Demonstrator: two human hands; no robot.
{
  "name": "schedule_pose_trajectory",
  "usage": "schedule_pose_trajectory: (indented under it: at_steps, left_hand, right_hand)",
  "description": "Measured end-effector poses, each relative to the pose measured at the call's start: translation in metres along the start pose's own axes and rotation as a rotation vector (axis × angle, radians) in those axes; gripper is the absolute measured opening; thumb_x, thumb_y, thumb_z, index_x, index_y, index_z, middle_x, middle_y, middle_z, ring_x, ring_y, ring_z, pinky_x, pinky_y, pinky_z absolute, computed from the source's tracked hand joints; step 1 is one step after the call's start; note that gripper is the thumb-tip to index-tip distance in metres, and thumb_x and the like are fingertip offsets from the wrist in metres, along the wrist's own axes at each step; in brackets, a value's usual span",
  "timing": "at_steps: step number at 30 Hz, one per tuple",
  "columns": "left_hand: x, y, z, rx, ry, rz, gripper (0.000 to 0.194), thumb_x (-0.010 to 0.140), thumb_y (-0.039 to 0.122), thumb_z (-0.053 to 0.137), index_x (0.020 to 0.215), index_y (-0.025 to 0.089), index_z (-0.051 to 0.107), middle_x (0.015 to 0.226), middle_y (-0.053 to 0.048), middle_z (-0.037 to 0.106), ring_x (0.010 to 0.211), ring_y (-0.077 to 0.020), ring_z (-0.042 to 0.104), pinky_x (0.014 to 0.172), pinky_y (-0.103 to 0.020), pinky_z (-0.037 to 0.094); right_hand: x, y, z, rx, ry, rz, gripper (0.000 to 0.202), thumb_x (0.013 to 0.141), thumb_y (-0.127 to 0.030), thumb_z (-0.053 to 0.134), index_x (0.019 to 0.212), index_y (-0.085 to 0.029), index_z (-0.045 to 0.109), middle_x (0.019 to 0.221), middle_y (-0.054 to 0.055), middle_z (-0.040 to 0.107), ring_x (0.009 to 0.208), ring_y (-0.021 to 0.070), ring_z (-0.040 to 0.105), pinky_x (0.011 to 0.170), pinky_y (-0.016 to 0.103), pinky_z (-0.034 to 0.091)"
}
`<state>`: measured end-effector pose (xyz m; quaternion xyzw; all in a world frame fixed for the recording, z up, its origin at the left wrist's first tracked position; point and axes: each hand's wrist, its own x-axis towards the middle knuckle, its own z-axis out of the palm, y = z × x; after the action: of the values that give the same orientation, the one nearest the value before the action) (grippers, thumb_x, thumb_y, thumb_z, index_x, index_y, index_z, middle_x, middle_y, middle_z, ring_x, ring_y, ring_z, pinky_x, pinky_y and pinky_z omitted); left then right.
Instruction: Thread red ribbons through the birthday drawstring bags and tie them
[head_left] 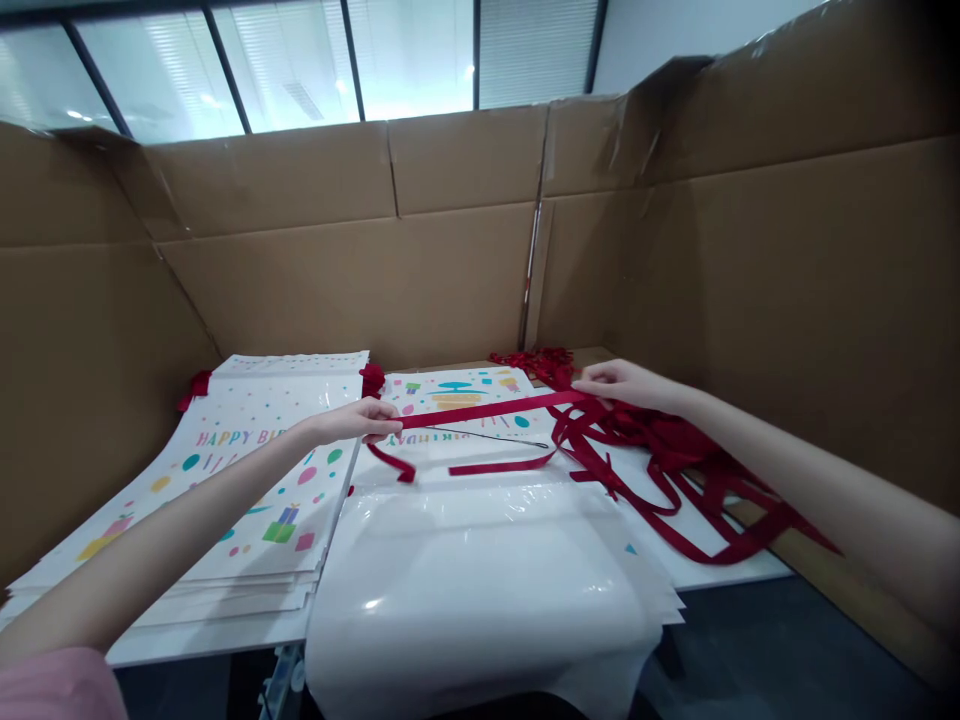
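A dark red ribbon (pixel 487 408) is stretched nearly level between my two hands. My left hand (pixel 360 418) pinches one end of the span, and a short ribbon tail hangs below its fingers. From that hand a thin dark rod with a looped tip (pixel 517 440) points right, perhaps held in the same fingers. My right hand (pixel 619 385) pinches the ribbon's other end, above a tangled heap of red ribbons (pixel 675 445). Beneath the span lies a glossy white printed sheet (pixel 472 540), its near part draping over the table edge.
On the left is a stack of white "Happy Birthday" sheets (pixel 255 480) with red ribbon bunches at its far corners. More crumpled red ribbon (pixel 536 362) sits at the back. Tall cardboard walls (pixel 337 270) enclose the white table (pixel 720 572) at the back and sides.
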<state>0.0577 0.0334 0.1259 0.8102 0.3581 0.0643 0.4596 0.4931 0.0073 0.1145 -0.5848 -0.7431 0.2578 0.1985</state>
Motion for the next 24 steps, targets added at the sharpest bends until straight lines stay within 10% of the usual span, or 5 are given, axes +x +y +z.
schedule_pose_trajectory:
  at_steps: [5,9,12,18,24]
  left_hand:
    - [-0.004,-0.024,-0.011,0.034,0.041,-0.055,0.035,0.084,0.050,0.053,0.076,0.016,0.056,0.056,0.003,0.044,0.051,-0.0091,0.034,0.051,-0.022,0.027]
    - [0.006,-0.026,-0.005,0.034,0.049,0.010,0.036,0.083,0.050,0.052,0.072,0.016,0.055,0.057,0.003,0.046,0.053,-0.0092,0.038,0.056,-0.022,0.032]
    - [0.024,-0.019,0.009,0.026,0.019,0.043,0.038,0.083,0.051,0.052,0.077,0.014,0.058,0.057,0.003,0.048,0.052,-0.0090,0.040,0.053,-0.021,0.033]
    - [0.066,0.004,0.042,0.031,-0.087,0.129,0.038,0.083,0.050,0.054,0.081,0.013,0.064,0.054,0.004,0.047,0.051,-0.0088,0.044,0.049,-0.020,0.034]
    - [0.079,-0.014,0.050,-0.029,-0.149,0.155,0.036,0.084,0.047,0.055,0.082,0.012,0.066,0.057,0.003,0.048,0.052,-0.0078,0.044,0.051,-0.019,0.035]
  right_hand:
    - [-0.018,0.060,-0.055,-0.434,0.183,0.185,0.043,0.081,-0.057,0.051,0.063,-0.018,0.051,0.063,0.004,0.055,0.061,0.0145,0.046,0.061,0.029,0.032]
    - [-0.024,0.078,-0.060,-0.926,0.248,0.310,0.018,0.079,-0.033,0.061,0.072,-0.016,0.060,0.088,0.015,0.061,0.086,0.0263,0.051,0.069,0.036,0.032]
    - [-0.008,0.059,-0.022,-0.988,0.284,0.140,0.018,0.081,-0.027,0.058,0.092,-0.015,0.065,0.106,0.019,0.057,0.104,0.0314,0.046,0.079,0.042,0.032]
    - [0.039,-0.050,0.093,-0.102,-0.054,-0.380,0.039,0.093,-0.045,0.036,0.111,-0.018,0.057,0.109,0.010,0.059,0.099,0.0204,0.053,0.084,0.033,0.040]
    - [0.037,-0.087,0.143,0.238,-0.340,-0.380,0.047,0.093,-0.049,0.034,0.077,-0.013,0.060,0.070,0.003,0.059,0.062,0.0122,0.052,0.061,0.024,0.041]
